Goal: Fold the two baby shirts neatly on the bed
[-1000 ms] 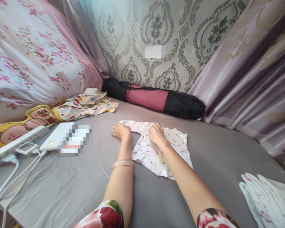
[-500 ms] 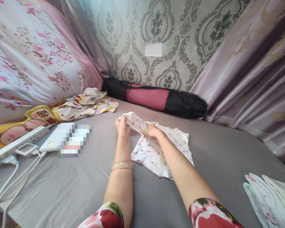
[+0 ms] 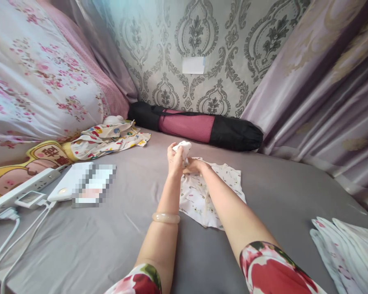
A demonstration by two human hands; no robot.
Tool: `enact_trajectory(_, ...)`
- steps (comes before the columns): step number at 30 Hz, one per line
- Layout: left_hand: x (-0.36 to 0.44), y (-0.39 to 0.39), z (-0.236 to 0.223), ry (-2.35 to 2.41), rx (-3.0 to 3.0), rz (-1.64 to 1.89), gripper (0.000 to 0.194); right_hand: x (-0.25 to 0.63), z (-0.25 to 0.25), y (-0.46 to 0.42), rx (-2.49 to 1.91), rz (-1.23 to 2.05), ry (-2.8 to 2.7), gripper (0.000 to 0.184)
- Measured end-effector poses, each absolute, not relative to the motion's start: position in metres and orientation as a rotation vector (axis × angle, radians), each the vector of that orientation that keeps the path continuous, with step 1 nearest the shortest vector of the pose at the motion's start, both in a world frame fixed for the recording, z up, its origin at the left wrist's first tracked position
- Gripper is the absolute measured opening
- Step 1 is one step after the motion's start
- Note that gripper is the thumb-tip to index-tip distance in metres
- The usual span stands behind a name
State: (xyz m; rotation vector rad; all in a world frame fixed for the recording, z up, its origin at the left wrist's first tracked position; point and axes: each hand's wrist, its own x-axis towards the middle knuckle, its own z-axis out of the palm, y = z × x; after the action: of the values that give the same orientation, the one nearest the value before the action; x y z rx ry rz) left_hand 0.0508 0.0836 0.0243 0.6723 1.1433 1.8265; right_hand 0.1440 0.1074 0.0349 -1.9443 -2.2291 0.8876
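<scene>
A small white baby shirt [image 3: 199, 200] with a tiny print lies spread on the grey bed sheet [image 3: 125, 232], its left sleeve lifted off the sheet. My left hand [image 3: 175, 160] is closed around the end of that sleeve, which is bunched up and pokes out above the thumb. Close beside it, my right hand [image 3: 196, 166] grips the sleeve nearer the shirt's body; its fingertips are partly hidden behind the cloth and my left hand.
A black and pink rolled bag [image 3: 187, 126] lies along the wall. To the left are a power strip [image 3: 24, 192] with cables, a white box-like device [image 3: 70, 181], a cartoon cushion [image 3: 15, 175] and patterned cloth [image 3: 110, 139]. Folded clothes [image 3: 346, 249] sit at the right.
My left hand has moved right, towards my right hand, and the sleeve that was stretched between them is now bunched in my grip. The view has shifted slightly.
</scene>
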Motion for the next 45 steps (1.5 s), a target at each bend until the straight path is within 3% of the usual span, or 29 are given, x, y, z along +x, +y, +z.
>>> enact_trajectory(4, 0.068, 0.078, 0.024, 1.181, 0.867, 1.780, 0.039, 0.178, 0.033, 0.091, -1.768, 1.087, -1.788, 0.025)
enact_trajectory(9, 0.092, 0.075, 0.018, 1.177, 1.059, 1.662, 0.038, 0.229, 0.024, 0.053, -1.410, 1.422, -0.766, 0.014)
enact_trajectory(13, 0.113, 0.069, 0.009, 1.236, 1.280, 1.546, 0.041, 0.244, 0.013, 0.033, -1.239, 1.523, -0.532, 0.020)
enact_trajectory(23, 0.142, 0.051, -0.010, 1.223, 1.686, 1.113, 0.059, 0.241, 0.011, 0.035, -1.147, 1.638, -0.542, 0.044)
enact_trajectory(25, 0.140, 0.053, -0.008, 1.249, 1.684, 1.064, 0.059, 0.242, 0.010, 0.036, -1.164, 1.599, -0.581, 0.042)
enact_trajectory(30, 0.113, 0.062, -0.004, 1.577, 1.771, 0.933, 0.051, 0.243, -0.001, 0.043, -1.271, 1.458, -0.649, 0.012)
enact_trajectory(38, 0.080, 0.064, -0.017, 1.818, 2.054, 0.455, 0.073, 0.252, -0.013, 0.048, -1.772, 0.927, -1.137, 0.030)
enact_trajectory(42, 0.080, 0.064, -0.022, 1.829, 2.081, 0.386, 0.072, 0.251, -0.004, 0.038, -2.125, 0.544, -1.422, 0.032)
enact_trajectory(45, 0.078, 0.065, -0.024, 1.844, 2.063, 0.388, 0.070, 0.247, 0.000, 0.033, -2.260, 0.466, -1.479, 0.033)
